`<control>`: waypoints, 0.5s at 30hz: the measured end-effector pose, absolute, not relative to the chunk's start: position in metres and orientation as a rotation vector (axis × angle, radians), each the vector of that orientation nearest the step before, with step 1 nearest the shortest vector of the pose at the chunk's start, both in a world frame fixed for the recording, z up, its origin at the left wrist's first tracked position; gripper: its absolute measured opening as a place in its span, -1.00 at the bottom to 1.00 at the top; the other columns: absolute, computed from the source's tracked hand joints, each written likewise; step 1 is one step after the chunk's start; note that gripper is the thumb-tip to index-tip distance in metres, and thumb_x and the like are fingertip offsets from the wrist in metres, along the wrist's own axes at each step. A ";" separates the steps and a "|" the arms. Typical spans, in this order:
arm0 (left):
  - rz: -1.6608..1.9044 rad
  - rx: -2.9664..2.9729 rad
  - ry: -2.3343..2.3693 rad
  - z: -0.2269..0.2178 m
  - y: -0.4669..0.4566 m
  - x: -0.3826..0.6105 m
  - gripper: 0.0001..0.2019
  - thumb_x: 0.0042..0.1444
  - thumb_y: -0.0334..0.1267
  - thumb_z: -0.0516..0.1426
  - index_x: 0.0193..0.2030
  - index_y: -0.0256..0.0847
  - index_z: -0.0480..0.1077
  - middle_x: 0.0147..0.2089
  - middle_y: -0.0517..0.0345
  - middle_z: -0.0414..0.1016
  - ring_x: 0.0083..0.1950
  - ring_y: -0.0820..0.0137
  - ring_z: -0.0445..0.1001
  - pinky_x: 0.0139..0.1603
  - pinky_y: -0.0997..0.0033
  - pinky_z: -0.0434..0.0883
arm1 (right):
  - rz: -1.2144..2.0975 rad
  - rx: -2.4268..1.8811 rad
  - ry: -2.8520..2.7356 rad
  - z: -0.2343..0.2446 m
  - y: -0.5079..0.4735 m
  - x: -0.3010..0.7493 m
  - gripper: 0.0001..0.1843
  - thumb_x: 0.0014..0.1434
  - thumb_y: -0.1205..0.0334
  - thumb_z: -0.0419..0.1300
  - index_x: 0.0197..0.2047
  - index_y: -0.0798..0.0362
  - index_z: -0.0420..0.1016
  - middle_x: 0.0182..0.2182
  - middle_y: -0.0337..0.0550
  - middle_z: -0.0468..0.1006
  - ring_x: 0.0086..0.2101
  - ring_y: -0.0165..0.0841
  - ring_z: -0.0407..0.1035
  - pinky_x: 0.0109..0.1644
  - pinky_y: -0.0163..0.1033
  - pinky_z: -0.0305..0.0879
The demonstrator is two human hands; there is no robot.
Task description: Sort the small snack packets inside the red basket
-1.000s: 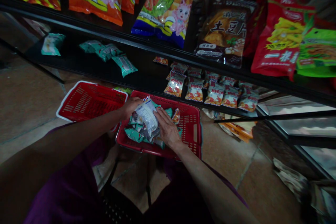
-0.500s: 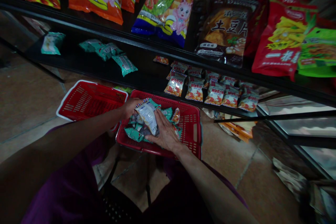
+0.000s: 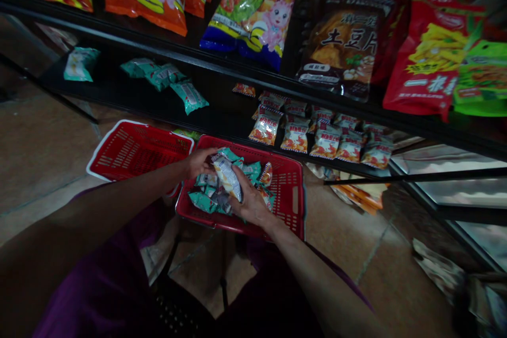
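Observation:
A small white-and-orange snack packet (image 3: 227,175) is between my two hands, tilted above the red basket (image 3: 299,222). My left hand (image 3: 201,162) pinches the packet's striped upper end. Around its lower right side, my right hand (image 3: 251,198) curls with thumb and fingers closed on it. Beneath lie several teal snack packets (image 3: 203,202) inside the basket, partly covered by my hands. One orange-and-white packet (image 3: 266,174) rests among them at the right.
A second red basket (image 3: 132,150) with a white rim stands at the left. The low black shelf (image 3: 222,111) carries teal packets (image 3: 189,96) and rows of white-and-orange packets (image 3: 295,134). Above, large snack bags (image 3: 253,16) overhang the upper shelf edge. Flattened packaging (image 3: 360,195) lies on the floor at right.
The packet has turned, showing its narrower side instead of its printed back. My right hand has shifted from lying over it to gripping its side; the left stays at its upper end.

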State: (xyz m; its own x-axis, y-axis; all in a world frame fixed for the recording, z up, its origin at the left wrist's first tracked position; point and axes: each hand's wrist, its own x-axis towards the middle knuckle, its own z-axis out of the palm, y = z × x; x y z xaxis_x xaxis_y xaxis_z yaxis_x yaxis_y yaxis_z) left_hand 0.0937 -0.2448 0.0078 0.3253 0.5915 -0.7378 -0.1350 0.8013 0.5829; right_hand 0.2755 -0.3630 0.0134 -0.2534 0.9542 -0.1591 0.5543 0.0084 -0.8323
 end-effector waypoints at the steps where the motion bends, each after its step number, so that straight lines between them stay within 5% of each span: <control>1: 0.489 0.445 1.158 0.009 -0.245 0.093 -0.81 0.02 -0.18 0.20 -0.38 -0.29 0.42 -0.42 -0.01 0.49 -0.42 0.28 0.50 -0.33 0.26 0.47 | 1.259 -1.550 -1.692 0.016 -0.362 0.275 -0.12 0.00 0.28 0.20 0.38 -0.01 0.00 0.32 -0.02 0.15 0.27 -0.13 0.08 0.32 0.08 0.03; 7: 0.512 0.516 1.151 0.012 -0.245 0.092 -0.77 -0.08 -0.30 0.29 -0.26 -0.23 0.40 -0.39 0.12 0.47 -0.41 0.37 0.47 -0.30 0.33 0.46 | 1.728 -1.400 -0.593 0.028 -0.355 0.274 -0.37 -0.15 0.24 0.25 0.08 -0.05 0.42 -0.14 -0.17 0.59 -0.15 -0.19 0.47 -0.05 -0.06 0.40; 11: 0.482 0.543 1.014 0.012 -0.247 0.092 -0.69 -0.09 -0.19 0.33 -0.22 -0.23 0.41 -0.29 0.05 0.53 -0.31 0.36 0.50 -0.24 0.34 0.44 | 1.797 -1.289 -0.326 0.029 -0.352 0.276 -0.68 -0.21 0.29 0.24 -0.27 0.05 0.53 -0.31 -0.14 0.61 -0.25 -0.20 0.48 -0.10 -0.07 0.42; 15: 0.480 0.513 1.000 0.013 -0.248 0.094 -0.75 -0.11 -0.27 0.34 -0.30 -0.25 0.40 -0.33 0.08 0.53 -0.33 0.38 0.50 -0.23 0.35 0.42 | 1.845 -1.253 -0.172 0.029 -0.351 0.275 -0.80 -0.19 0.31 0.23 -0.38 0.08 0.50 -0.34 -0.12 0.62 -0.28 -0.21 0.48 -0.08 -0.04 0.43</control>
State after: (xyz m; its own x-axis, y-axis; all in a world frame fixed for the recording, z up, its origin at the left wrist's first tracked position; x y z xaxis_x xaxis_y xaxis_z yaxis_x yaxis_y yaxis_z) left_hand 0.0936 -0.2481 0.0129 0.4575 0.5951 -0.6608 -0.1430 0.7826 0.6058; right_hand 0.2753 -0.3509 0.0294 -0.1106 0.7181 -0.6871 -0.5792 -0.6084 -0.5427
